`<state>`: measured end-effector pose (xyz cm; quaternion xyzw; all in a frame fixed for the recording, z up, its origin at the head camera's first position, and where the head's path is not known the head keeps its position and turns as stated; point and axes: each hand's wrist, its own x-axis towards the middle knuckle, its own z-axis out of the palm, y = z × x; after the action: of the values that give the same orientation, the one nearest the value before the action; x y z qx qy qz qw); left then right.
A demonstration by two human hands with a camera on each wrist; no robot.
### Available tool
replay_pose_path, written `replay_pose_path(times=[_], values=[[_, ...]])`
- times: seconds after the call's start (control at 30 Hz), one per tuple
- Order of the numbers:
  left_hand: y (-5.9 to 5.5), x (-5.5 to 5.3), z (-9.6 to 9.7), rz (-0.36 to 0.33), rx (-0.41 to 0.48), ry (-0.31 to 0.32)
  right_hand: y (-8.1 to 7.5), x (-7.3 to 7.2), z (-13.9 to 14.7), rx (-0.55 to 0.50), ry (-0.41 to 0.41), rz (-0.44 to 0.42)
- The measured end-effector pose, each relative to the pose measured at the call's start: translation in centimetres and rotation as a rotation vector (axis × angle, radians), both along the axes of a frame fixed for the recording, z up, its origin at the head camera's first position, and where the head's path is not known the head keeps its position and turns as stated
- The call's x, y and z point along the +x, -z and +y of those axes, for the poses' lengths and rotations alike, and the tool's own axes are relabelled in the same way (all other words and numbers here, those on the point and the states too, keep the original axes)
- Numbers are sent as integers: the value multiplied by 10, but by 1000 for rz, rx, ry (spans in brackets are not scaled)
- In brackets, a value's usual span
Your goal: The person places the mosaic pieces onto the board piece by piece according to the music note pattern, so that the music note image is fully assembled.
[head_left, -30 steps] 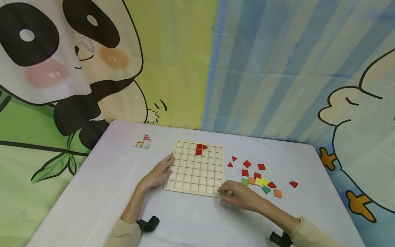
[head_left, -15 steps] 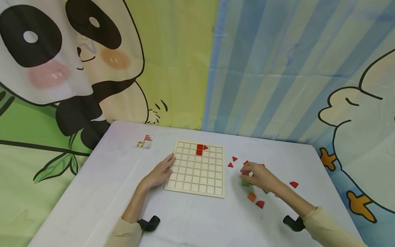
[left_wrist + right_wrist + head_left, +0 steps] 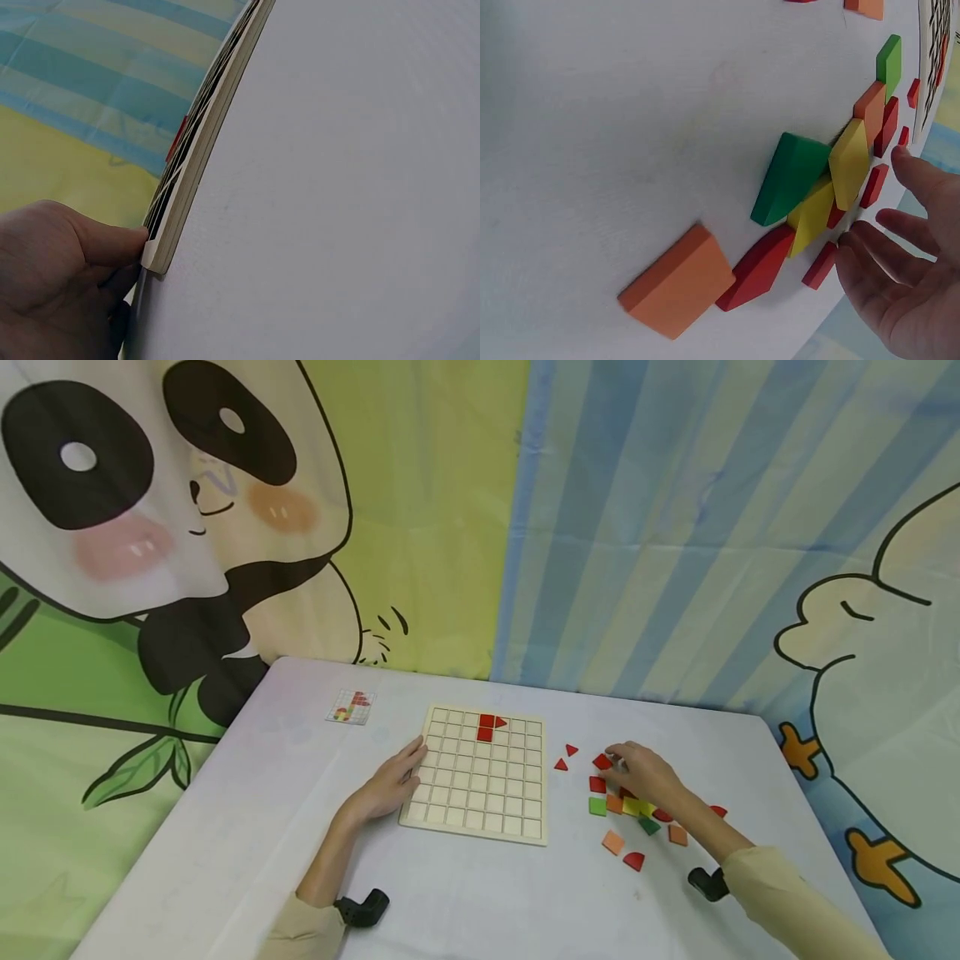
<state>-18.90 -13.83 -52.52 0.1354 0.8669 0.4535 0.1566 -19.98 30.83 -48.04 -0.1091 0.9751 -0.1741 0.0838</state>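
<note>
A pale wooden grid board lies on the table; near its far edge sit two red squares and a red triangle. My left hand rests along the board's left edge, its fingers extended; in the left wrist view the thumb touches the board's corner. My right hand is over the loose pieces to the board's right, thumb and fingers apart. Its fingertips are right beside a red square. In the right wrist view nothing shows between the right hand's fingers.
Around the right hand lie green, yellow and orange squares, plus a red quarter-circle nearer the front. Two small red triangles lie by the board. A pattern card is at the back left.
My right hand has gone from the board's near right corner out to the loose pieces, then slightly farther back and right. An orange square and a red quarter-circle came into view. The left hand stays put.
</note>
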Motion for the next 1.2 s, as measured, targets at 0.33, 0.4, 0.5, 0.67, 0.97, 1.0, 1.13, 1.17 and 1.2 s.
replay_pose_path(times=[0.33, 0.4, 0.5, 0.67, 0.97, 1.0, 1.13, 1.17, 1.2], values=[[3, 1, 1, -1, 3, 3, 10, -7, -6, 68, -29, 51], [3, 1, 1, 2, -5, 6, 8, -9, -8, 76, -33, 46], [2, 1, 1, 11, -5, 0, 2, -15, -15, 35, -13, 36], [1, 0, 0, 5, 10, 0, -8, -26, -40, -126, -58, 87], [0, 1, -1, -3, 19, -8, -8, -41, -114, -221, -310, 150], [0, 1, 0, -2, 17, -10, -6, -44, -121, -206, -335, 154], [-3, 1, 0, 2, 14, 2, 1, -53, -138, -147, -397, 149], [-3, 2, 0, 2, 10, 2, 2, -55, -141, -142, -403, 151], [-4, 1, -1, 3, 7, 2, 3, -58, -143, -137, -410, 158]])
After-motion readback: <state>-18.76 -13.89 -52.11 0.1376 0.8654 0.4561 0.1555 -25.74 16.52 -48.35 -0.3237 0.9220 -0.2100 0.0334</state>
